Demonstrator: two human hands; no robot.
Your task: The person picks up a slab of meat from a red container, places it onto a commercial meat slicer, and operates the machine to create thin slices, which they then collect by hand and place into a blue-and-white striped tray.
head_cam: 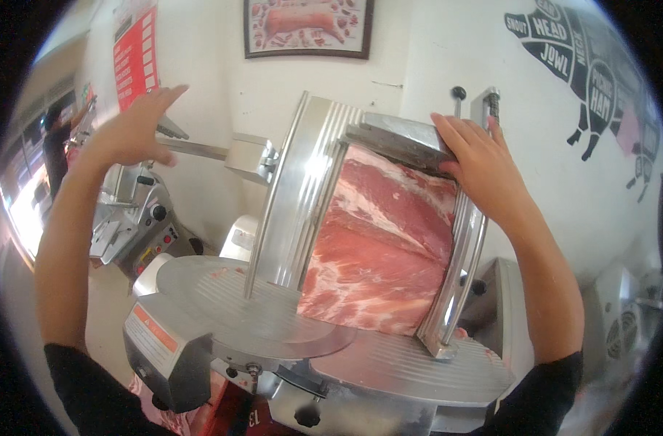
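Note:
A large slab of raw, marbled meat (386, 245) stands in the metal feed frame of a meat slicer. Its lower edge meets the slicer's round ribbed plates (413, 370). Across the top of the meat lies a metal pusher plate (402, 136). My right hand (473, 158) rests over the right end of this plate, fingers spread along it; whether it grips the plate is hard to tell. My left hand (132, 128) is raised in the air at the left, fingers apart and holding nothing, left of the slicer's metal side block (249, 158).
A second slicer (140, 218) with buttons stands at the left, and a person (56, 147) is farther back. A framed meat picture (309, 27) hangs on the wall. Below the near slicer lie a red crate (241, 409) and more raw meat (173, 419).

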